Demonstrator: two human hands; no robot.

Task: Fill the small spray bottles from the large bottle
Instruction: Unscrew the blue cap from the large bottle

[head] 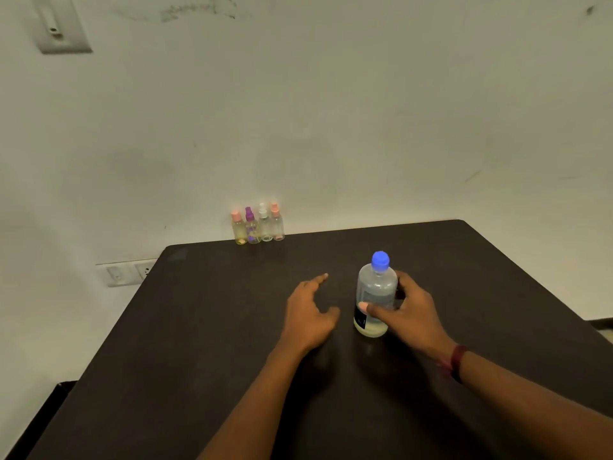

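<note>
A large clear bottle (374, 293) with a blue cap stands upright on the dark table (205, 327), near its middle. My right hand (409, 310) wraps around its lower half, thumb across the front. My left hand (310, 310) hovers just left of the bottle with fingers spread, holding nothing. Several small spray bottles (258, 224) stand in a row at the table's far edge against the wall, with pink, purple and white tops, all capped.
A pale wall runs directly behind the table. Wall sockets (127, 272) sit low at the left, beside the table's far left corner. The table's left edge drops off to a dark floor area (33, 423).
</note>
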